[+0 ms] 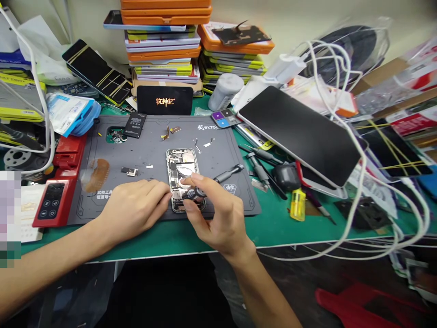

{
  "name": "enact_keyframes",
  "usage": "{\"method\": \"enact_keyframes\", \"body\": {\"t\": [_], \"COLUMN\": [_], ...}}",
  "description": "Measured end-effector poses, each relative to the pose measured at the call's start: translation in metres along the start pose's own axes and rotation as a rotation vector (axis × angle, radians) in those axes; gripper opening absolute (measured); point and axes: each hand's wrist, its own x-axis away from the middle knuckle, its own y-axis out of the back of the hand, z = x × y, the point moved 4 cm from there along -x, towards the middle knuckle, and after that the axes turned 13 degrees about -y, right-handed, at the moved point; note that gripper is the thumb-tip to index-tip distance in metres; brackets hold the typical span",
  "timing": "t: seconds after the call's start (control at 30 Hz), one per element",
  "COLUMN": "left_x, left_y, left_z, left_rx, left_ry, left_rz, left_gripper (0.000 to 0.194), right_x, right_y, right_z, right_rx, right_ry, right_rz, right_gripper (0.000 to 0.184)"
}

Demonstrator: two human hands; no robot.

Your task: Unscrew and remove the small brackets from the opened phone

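I can see a long green tabletop point(273, 230) crowded with stuff, with a plain pale wall point(300, 20) behind it. In the middle lies a flat dark grey mat with white writing point(146, 148). An opened phone with a silvery frame and its insides showing point(176, 171) lies on the mat, near its front edge. The person's right hand point(221, 221) is over the phone, with finger and thumb closed around a thin grey and black screwdriver point(225, 176). The left hand point(136, 205) is curled, its fingertips at the phone's left edge; I can't tell if they pinch it. A flat black battery point(135, 125) and a small dark metal part point(129, 171) lie on the mat too. At its left side is a red machine with a dark screen point(51, 202). At the back, a black phone with glowing gold letters point(146, 102) stands before a tall stack of orange, yellow and white boxes point(162, 51). A big black tablet with a white edge point(300, 134) leans on the right, near loopy white wires point(358, 196). Below is a dark floor point(290, 291).
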Motion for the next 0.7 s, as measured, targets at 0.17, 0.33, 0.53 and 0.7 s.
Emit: {"method": "enact_keyframes", "body": {"t": [0.17,0.33,0.53,0.7], "left_x": [0.0,-0.0009,-0.0014,-0.0012], "left_y": [-0.0002,0.0007,0.0004,0.0003], "left_z": [0.0,-0.0001,-0.0006,-0.0006], "left_rx": [0.005,-0.001,0.004,-0.002], "left_ry": [-0.002,-0.001,0.007,-0.001], "left_rz": [0.006,0.001,0.008,0.003], "left_gripper": [0.031,0.031,0.033,0.032], "right_x": [0.0057,0.0067,0.0088,0.0095], "right_y": [0.0002,-0.0013,-0.0013,-0.0021], "right_z": [-0.003,-0.0027,-0.0058,-0.0055], "right_rx": [-0.076,-0.023,-0.054,-0.08], "right_ry": [-0.01,0.021,-0.012,-0.02], "right_rz": [-0.006,-0.027,-0.045,-0.025], "right_gripper": [0.068,0.072,0.075,0.072]}}
